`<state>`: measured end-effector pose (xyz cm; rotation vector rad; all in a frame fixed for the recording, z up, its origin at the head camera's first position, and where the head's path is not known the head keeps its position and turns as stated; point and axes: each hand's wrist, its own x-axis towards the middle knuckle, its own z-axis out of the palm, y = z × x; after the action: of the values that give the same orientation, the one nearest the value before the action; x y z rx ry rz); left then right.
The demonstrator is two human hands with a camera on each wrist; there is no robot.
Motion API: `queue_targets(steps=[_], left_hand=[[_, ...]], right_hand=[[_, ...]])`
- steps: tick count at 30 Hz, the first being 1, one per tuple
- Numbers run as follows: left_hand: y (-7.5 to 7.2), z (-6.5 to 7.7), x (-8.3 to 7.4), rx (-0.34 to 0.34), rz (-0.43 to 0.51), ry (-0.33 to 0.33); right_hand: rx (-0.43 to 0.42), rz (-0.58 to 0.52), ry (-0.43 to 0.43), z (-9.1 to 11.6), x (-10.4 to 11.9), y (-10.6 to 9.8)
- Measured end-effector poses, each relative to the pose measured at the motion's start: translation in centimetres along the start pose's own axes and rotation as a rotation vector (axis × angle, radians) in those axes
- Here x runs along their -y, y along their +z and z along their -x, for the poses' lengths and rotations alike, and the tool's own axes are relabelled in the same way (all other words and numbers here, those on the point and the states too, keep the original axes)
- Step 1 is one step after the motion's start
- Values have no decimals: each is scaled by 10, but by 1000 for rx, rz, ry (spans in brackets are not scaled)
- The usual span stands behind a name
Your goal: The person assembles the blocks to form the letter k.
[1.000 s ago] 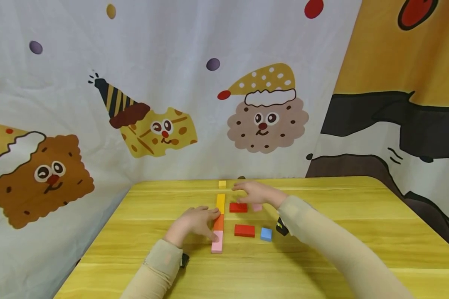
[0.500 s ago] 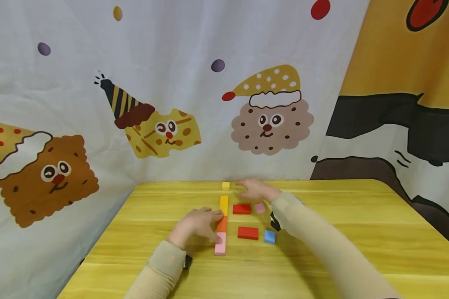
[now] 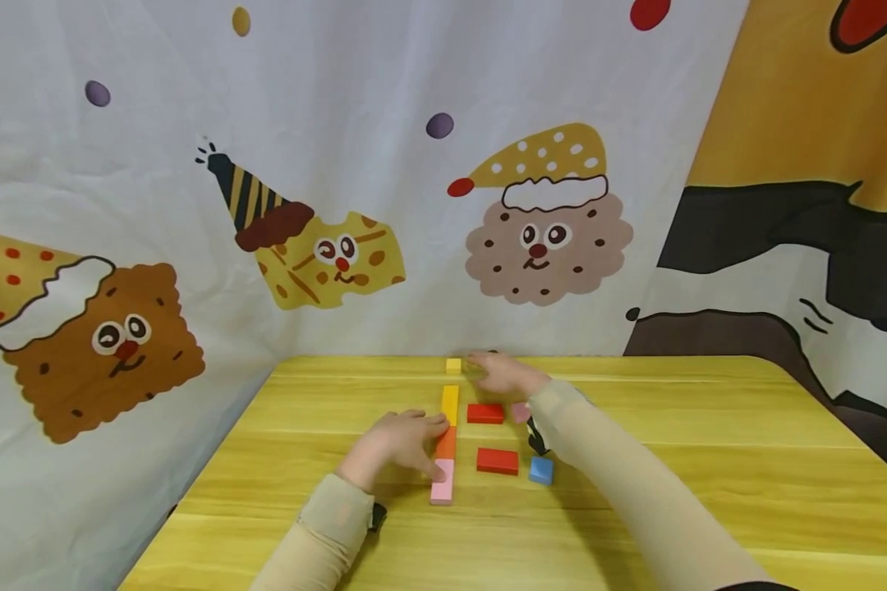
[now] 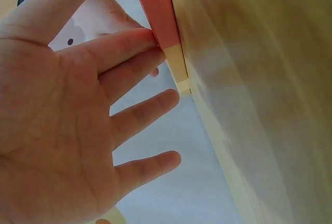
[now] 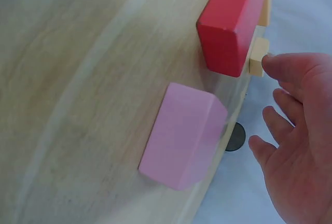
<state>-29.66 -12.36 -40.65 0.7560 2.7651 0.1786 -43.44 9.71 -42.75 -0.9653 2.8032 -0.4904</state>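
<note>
A row of wooden blocks runs away from me: a pink block (image 3: 441, 489), an orange block (image 3: 446, 445) and a yellow block (image 3: 450, 402). My left hand (image 3: 397, 442) lies along the row's left side, thumb at the pink block and fingertips by the orange and yellow ones. In the left wrist view its fingers are straight and spread, the palm in sight. Beyond the row, by the table's far edge, sits a small yellow block (image 3: 453, 366). Just right of it is my right hand (image 3: 504, 374), fingers loosely extended; a fingertip overlaps the block in the right wrist view.
Right of the row lie two red blocks, a farther red block (image 3: 484, 414) and a nearer red block (image 3: 498, 461). A blue block (image 3: 540, 471) and a pink block (image 5: 181, 136) lie beside them. A printed cloth (image 3: 369, 98) hangs behind the wooden table (image 3: 636, 402).
My right hand has moved left, closer to the small yellow block. The left hand has stayed at the row. The whole head view has shifted a little.
</note>
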Motion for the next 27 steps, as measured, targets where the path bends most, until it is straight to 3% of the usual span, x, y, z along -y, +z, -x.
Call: queue_targets(steps=[7, 16, 27], left_hand=[[0, 3, -2, -6, 17, -4], [-1, 2, -2, -6, -1, 1], [-1, 1, -4, 2, -22, -5]], right_hand=[[-4, 19, -52, -4, -1, 7], [-9, 96, -47, -12, -1, 19], [16, 83, -30, -14, 0, 20]])
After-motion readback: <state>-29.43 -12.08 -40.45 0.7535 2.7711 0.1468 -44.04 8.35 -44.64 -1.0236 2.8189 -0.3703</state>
